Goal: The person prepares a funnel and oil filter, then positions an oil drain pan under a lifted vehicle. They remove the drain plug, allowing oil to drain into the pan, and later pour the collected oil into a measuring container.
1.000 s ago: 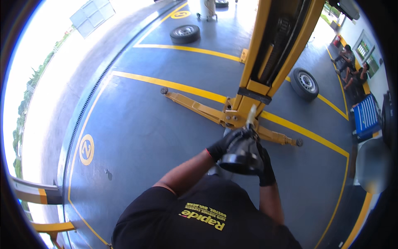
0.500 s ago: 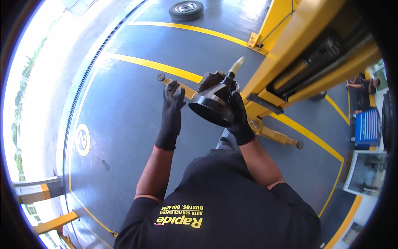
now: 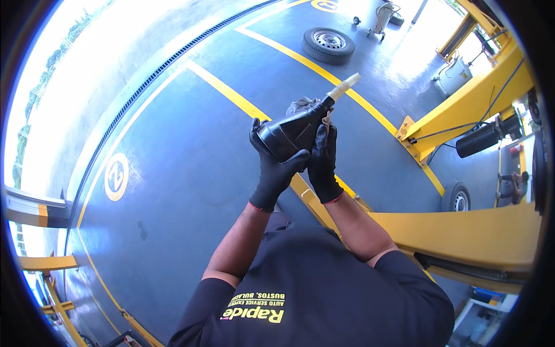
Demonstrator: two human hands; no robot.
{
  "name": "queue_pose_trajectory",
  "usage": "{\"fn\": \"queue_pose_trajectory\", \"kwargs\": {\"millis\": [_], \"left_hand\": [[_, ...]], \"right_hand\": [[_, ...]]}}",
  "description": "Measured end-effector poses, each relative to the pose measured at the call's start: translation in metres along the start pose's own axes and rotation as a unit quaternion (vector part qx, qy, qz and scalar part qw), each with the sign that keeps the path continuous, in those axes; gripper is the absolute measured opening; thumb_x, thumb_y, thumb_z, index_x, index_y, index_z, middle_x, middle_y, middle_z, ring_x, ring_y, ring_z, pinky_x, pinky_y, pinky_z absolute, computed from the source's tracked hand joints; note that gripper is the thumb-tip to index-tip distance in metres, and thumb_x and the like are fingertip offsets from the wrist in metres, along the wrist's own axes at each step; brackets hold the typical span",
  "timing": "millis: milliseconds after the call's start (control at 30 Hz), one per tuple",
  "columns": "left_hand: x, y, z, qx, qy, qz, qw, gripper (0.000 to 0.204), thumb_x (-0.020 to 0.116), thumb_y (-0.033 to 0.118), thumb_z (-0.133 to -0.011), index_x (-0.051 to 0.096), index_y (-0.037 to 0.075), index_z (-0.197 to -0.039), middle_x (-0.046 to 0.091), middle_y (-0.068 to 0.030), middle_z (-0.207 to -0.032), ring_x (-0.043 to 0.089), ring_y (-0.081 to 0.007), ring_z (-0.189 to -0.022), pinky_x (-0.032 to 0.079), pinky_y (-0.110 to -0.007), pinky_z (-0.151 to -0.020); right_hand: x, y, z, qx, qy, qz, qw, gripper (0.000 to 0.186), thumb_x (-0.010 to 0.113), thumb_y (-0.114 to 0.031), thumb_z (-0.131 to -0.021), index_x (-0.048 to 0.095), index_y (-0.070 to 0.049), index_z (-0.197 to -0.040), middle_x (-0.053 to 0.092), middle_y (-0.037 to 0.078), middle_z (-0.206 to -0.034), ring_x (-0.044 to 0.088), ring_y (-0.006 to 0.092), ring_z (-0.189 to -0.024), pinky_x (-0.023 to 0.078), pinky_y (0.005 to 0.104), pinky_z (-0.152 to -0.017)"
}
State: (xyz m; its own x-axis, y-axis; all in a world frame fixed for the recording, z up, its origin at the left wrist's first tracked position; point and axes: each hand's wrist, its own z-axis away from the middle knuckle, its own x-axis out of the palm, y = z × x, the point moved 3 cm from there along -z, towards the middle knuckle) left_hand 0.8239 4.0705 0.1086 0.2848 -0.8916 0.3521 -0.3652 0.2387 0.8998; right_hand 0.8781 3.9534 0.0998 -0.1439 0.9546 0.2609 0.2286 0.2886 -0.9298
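Observation:
In black gloves, both my hands are raised in front of my dark shirt. My left hand [image 3: 272,165] grips the lower body of a black funnel [image 3: 292,132], thumb across its near side. My right hand [image 3: 322,159] holds it near the neck, together with a crumpled grey rag [image 3: 302,104] that shows behind the funnel. The funnel is tilted, its pale ribbed spout [image 3: 344,87] pointing up and to the right. Its opening is turned out of my sight. Below my hands a yellow lift arm [image 3: 309,196] runs near the floor.
A yellow lift post [image 3: 468,236] is close on my right, a bolted yellow base [image 3: 407,134] beyond it. Loose wheels [image 3: 328,45] lie or stand ahead and right [image 3: 457,199], with wheeled grey tanks [image 3: 381,20] farther off. A person [image 3: 511,185] is at the far right. A drain grate [image 3: 120,104] runs left.
My left hand, free half a second ago, has closed on the funnel, whose rim has tipped away from view. My view has swung, putting the lift post lower and to the right.

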Motion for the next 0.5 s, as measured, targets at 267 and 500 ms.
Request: {"fn": "queue_pose_trajectory", "kwargs": {"millis": [267, 500], "left_hand": [[-0.025, -0.010, -0.200, -0.063, 0.012, 0.003, 0.998, 0.117, 0.082, -0.003, -0.083, -0.003, 0.016, -0.160, 0.052, -0.0180, -0.135, 0.065, -0.0244, -0.117, 0.062, -0.035, -0.090], [0.030, -0.059, -0.357, -0.044, -0.111, -0.053, 0.991, 0.121, 0.089, 0.005, -0.077, 0.003, 0.016, -0.162, 0.044, -0.0158, -0.145, 0.056, -0.0278, -0.129, 0.053, -0.044, -0.108]], "right_hand": [[0.047, -0.005, -0.141, -0.264, -0.114, 0.331, 0.899, 0.028, 0.050, -0.013, -0.109, 0.058, 0.000, -0.133, 0.055, 0.017, -0.127, 0.059, 0.0271, -0.114, 0.051, 0.0425, -0.098], [0.011, 0.059, -0.325, 0.042, -0.055, -0.021, 0.997, 0.063, 0.073, -0.020, -0.101, 0.033, -0.007, -0.148, 0.047, 0.010, -0.131, 0.056, 0.0157, -0.117, 0.056, 0.0336, -0.087]]}}
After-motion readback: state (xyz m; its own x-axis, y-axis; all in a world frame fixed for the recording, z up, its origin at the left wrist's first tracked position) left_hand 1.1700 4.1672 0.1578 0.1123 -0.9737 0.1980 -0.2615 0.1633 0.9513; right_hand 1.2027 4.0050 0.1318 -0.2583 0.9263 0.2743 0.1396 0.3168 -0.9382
